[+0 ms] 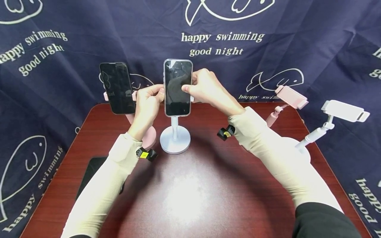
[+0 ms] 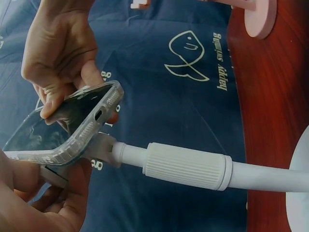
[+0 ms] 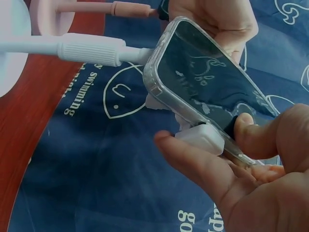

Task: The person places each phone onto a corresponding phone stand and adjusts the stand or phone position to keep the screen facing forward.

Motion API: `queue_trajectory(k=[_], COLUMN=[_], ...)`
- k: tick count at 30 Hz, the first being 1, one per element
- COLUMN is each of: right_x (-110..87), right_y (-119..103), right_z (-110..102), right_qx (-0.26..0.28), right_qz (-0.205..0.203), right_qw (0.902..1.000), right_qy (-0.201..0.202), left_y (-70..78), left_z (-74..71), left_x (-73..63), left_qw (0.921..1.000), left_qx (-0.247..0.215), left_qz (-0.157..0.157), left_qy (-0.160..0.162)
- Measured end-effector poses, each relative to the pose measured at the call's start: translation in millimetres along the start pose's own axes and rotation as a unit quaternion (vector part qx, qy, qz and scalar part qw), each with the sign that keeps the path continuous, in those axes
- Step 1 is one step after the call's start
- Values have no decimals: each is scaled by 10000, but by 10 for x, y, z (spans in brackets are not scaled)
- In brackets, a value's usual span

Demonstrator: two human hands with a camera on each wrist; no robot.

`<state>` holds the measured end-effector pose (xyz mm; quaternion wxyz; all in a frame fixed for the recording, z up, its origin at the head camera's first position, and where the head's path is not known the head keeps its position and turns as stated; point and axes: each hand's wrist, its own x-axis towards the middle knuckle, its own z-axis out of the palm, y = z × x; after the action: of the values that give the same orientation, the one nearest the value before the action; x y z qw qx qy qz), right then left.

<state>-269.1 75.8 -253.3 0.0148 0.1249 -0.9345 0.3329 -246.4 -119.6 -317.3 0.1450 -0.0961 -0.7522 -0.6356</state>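
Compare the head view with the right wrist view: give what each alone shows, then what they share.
Only the head view: the empty white stand at right and a flat, partly hidden black item at left.
Only the right wrist view: clear ribbing on the central stand and a right fingertip beside its clamp.
Both: the cased phone, that central stand, the left hand, the right hand.

Clear-cased phone [image 1: 178, 87] upright against white stand [image 1: 175, 139].
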Motion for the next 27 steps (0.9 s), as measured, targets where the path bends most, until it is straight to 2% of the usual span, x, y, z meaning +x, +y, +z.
queue_trajectory(k=[1,4,8,11,16,21,23,27], right_x=[1,6,11,8,-24,-53,-54,-47], right_y=[3,11,26,30,28,11,-1,14], right_z=[7,22,24,23,24,25,23,5], right_qx=[-11,-95,-9,196,247,140,196,300], right_qz=[25,64,135,170,124,24,0,-66], right_qw=[10000,9999,9999,9997,9996,9999,9998,9995], right_qy=[13,39,-2,-46,-61,-14,-43,-104], left_y=[-7,-20,-24,0,80,111,104,72], left_z=[-7,-42,-100,-112,-74,-63,-82,-116], left_x=[-5,-26,-44,-49,-42,-21,-16,11], left_qw=[10000,9975,9935,9918,9924,9934,9938,9924], left_qx=[-29,-363,92,809,1013,899,719,416], left_qz=[20,74,187,160,-63,-206,-291,-267], left_qy=[-77,-601,-1115,-976,-700,-680,-790,-1129])
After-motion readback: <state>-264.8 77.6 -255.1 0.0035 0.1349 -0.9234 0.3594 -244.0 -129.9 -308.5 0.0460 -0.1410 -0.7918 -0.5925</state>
